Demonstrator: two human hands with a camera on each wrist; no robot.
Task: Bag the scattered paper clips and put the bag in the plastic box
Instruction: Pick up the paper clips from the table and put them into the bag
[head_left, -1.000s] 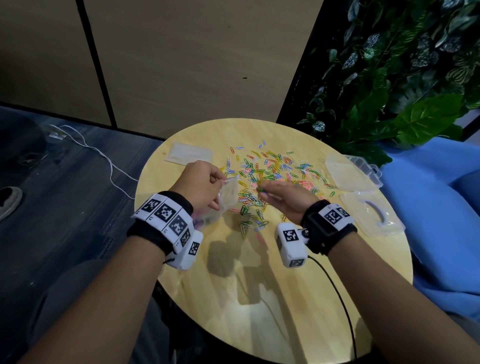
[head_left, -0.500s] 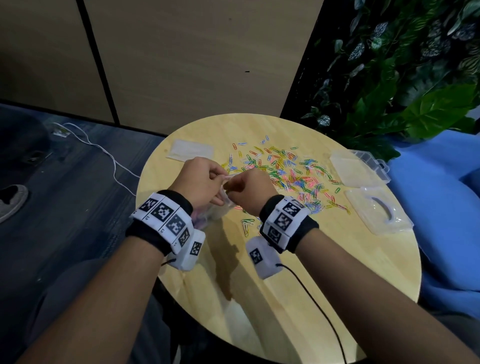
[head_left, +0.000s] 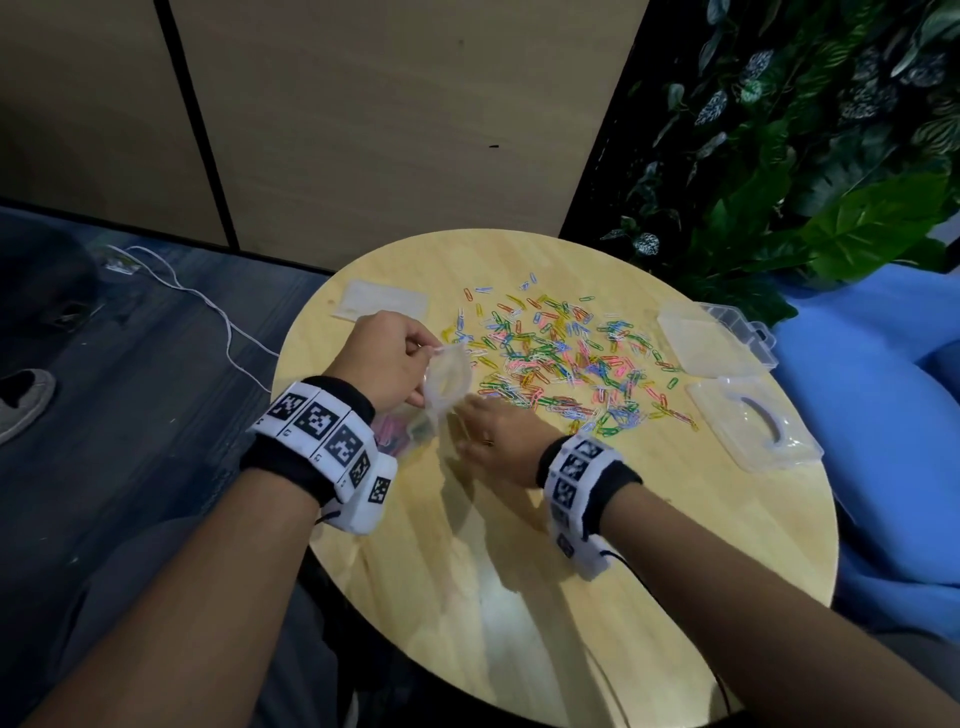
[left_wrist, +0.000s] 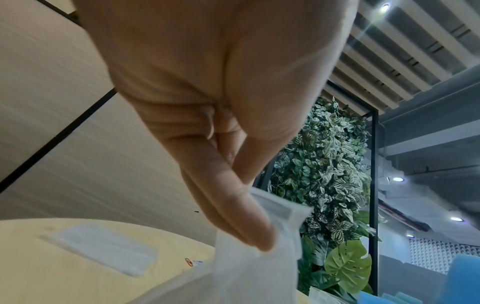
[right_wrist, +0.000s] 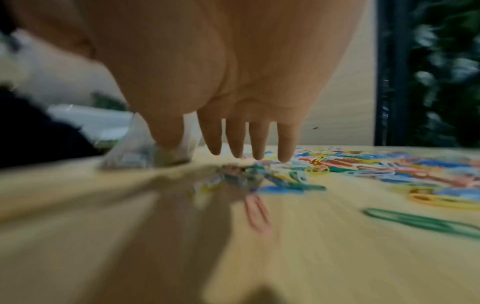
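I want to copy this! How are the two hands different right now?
The left hand pinches the clear bag and holds its mouth up; the right hand holds nothing. The left hand's fingers are curled; the right hand's are straight, reaching down to the paper clips. Both wear black-and-white patterned wristbands.

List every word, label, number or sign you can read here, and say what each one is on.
No readable words, brand names or numbers anywhere.
Left wristband: black-and-white square code markers only; tiny marks under them are too small to read.
Right wristband: the same kind of markers, no text.
Plastic box and bag: no print visible.
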